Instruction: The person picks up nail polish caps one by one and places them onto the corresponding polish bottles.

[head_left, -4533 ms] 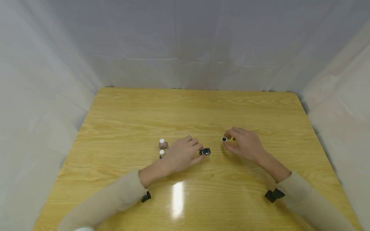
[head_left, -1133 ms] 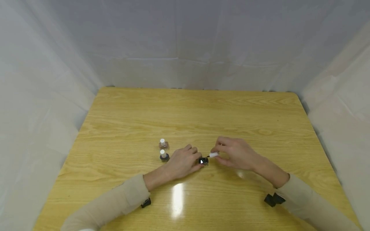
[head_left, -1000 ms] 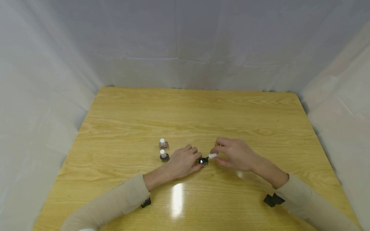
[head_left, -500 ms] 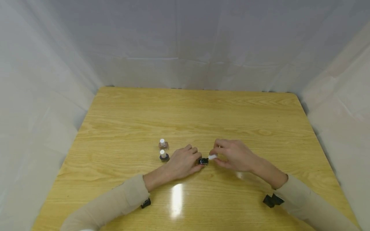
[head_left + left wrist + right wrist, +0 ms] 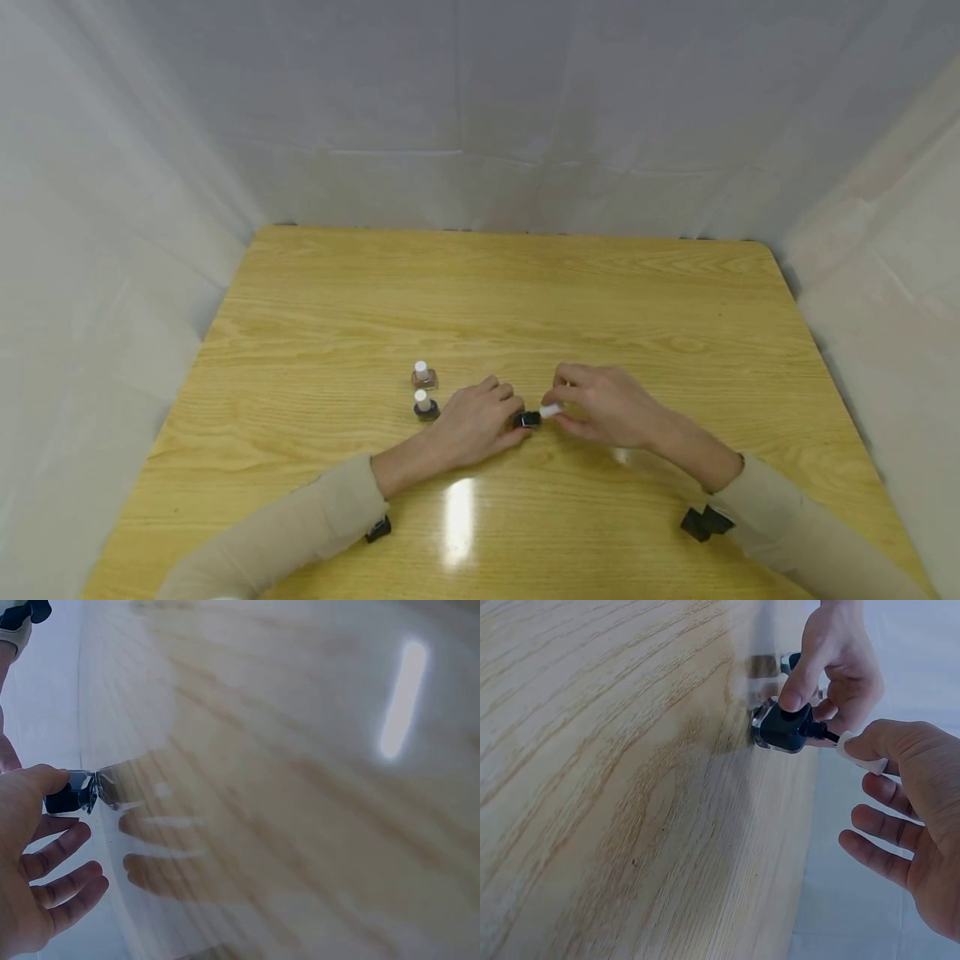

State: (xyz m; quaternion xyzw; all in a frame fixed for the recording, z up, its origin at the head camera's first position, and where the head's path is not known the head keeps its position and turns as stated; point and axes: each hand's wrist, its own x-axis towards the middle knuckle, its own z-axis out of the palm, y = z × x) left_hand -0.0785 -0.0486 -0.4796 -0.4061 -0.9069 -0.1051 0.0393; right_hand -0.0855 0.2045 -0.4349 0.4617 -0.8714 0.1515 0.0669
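Note:
A small bottle of dark nail polish [image 5: 529, 419] is pinched between the thumb and fingers of my left hand [image 5: 472, 422], its base at the tabletop. In the right wrist view, the bottle [image 5: 781, 729] has its black neck uncapped. My right hand [image 5: 611, 406] pinches the white brush cap [image 5: 551, 411] just right of the bottle. The cap leans, and its dark brush stem [image 5: 831, 736] reaches the bottle's mouth; how deep the bristles sit is hidden. The remaining right fingers [image 5: 889, 825] are spread loosely.
Left of my left hand stand two capped nail polish bottles: a dark one [image 5: 426, 407] nearer and a pinkish one [image 5: 423, 377] behind it. The glossy wooden table [image 5: 480, 292] is bordered by pale hanging sheets [image 5: 480, 100].
From 4.5 seconds ago, the bottle has moved nearer to me, and the cap has come left to its mouth. Over the last second the cap shifts slightly closer; my left hand stays still.

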